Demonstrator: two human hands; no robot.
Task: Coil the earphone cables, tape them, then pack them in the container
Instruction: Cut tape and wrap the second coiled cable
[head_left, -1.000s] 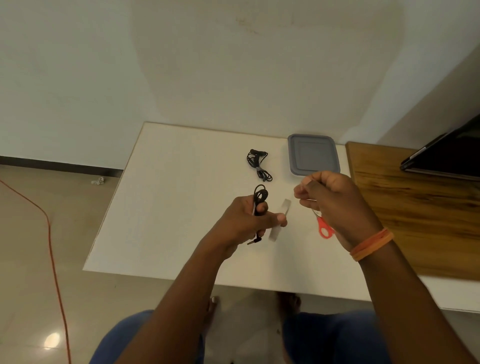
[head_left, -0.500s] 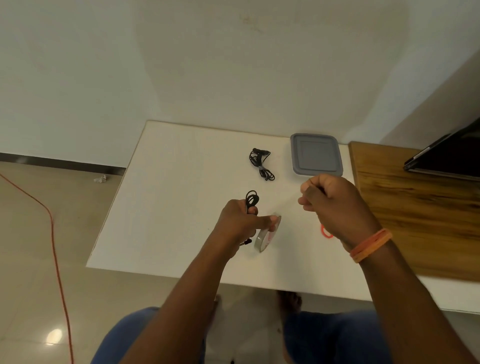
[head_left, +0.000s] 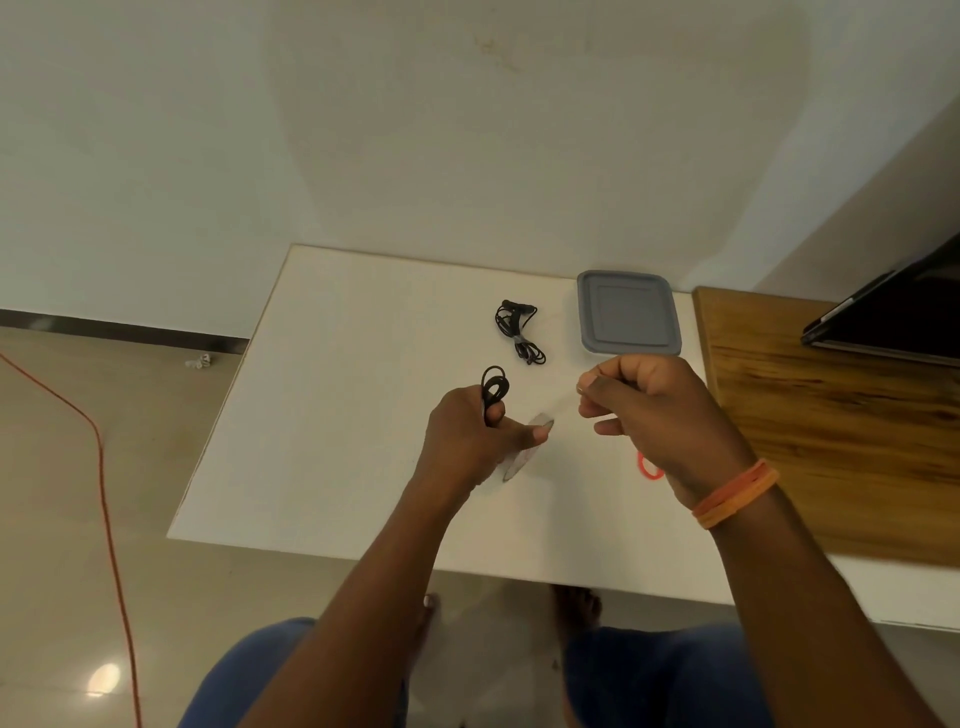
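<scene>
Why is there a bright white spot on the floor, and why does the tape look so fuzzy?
In the head view, the spot is a light's glare on shiny floor; the clear tape pulled by the right hand is see-through and slightly blurred, so it nearly vanishes against the white table.

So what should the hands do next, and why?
Probably cut the clear tape strip that the right hand draws from the roll; the left hand holds a coiled earphone cable with no tape visible on it.
</scene>
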